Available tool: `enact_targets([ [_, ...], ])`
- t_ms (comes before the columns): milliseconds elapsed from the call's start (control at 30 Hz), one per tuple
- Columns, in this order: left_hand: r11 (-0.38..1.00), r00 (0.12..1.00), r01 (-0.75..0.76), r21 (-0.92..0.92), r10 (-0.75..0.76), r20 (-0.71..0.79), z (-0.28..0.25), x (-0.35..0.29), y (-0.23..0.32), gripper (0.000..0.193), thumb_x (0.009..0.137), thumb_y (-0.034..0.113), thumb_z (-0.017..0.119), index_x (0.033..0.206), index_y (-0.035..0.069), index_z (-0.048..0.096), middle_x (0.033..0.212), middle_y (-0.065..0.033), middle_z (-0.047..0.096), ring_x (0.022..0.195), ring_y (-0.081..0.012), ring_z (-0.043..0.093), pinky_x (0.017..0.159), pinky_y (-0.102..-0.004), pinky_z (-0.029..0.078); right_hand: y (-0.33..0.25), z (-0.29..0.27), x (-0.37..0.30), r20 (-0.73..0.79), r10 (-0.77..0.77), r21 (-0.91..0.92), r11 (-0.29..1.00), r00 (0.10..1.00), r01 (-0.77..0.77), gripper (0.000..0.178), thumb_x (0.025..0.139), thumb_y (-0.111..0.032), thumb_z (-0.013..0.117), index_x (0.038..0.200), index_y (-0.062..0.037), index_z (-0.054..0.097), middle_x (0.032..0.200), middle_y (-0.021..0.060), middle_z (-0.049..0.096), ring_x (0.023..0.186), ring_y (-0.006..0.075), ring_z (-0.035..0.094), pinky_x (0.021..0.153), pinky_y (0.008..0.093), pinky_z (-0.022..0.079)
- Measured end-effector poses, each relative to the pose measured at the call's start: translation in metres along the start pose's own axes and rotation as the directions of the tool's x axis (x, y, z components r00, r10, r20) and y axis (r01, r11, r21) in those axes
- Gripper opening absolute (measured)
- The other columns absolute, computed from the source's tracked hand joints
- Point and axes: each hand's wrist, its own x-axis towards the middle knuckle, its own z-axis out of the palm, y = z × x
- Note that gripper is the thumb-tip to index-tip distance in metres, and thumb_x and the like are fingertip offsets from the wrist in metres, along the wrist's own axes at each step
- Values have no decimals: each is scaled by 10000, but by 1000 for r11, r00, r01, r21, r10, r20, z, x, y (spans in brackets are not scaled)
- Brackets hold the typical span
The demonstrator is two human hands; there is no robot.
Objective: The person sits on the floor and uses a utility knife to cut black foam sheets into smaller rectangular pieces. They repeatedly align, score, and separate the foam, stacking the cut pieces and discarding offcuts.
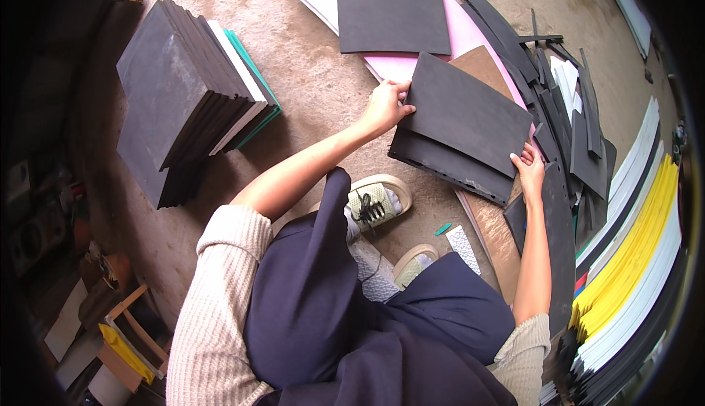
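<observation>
A flat black foam sheet (470,109) is held tilted between my two hands. My left hand (389,107) pinches its left edge, thumb on top. At the lower right corner, my right hand (529,167) grips with the thumb over the face and the fingers partly hidden. Beneath it lies another black sheet (448,164) with a rough-cut near edge. Under both, a brown board (488,72) and a pink sheet (463,20) show in part. Farther off, a larger black sheet (393,9) rests on the pink one.
To the left stands a stack of black sheets (165,90) with white and green ones at its side. Black offcut strips (580,112) lie heaped at the right. Beyond them are piled yellow sheets (631,244). Small white textured pieces (463,248) lie near my shoes (378,204).
</observation>
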Motion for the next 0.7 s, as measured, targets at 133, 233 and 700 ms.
enact_targets([
  [133, 999, 999, 41, -2, -41, 10, 3, -3, -1, 591, 748, 149, 718, 1294, 97, 494, 1067, -132, 547, 935, -187, 608, 845, -315, 490, -3, 2, -2, -25, 10, -28, 1000, 1000, -10, 548, 705, -77, 754, 1194, 15, 525, 1057, 123, 593, 873, 143, 569, 789, 259, 486],
  [233, 998, 998, 63, -23, -63, 6, 6, -4, -4, 590, 772, 151, 698, 1316, 113, 472, 1074, -123, 538, 898, -172, 620, 812, -300, 504, -6, 3, -4, -6, 12, -27, 1000, 1000, -12, 531, 728, -68, 731, 1200, 29, 509, 1069, 127, 595, 908, 144, 574, 816, 259, 478],
  [700, 990, 978, -4, 139, 33, -207, -4, 9, -1, 673, 680, 19, 665, 1305, 147, 450, 1295, -186, 318, 1030, -269, 522, 961, -419, 379, -5, 47, -4, -101, 80, -73, 993, 992, -88, 525, 687, -89, 754, 1131, -15, 485, 1014, 141, 526, 893, 237, 568, 779, 345, 496],
])
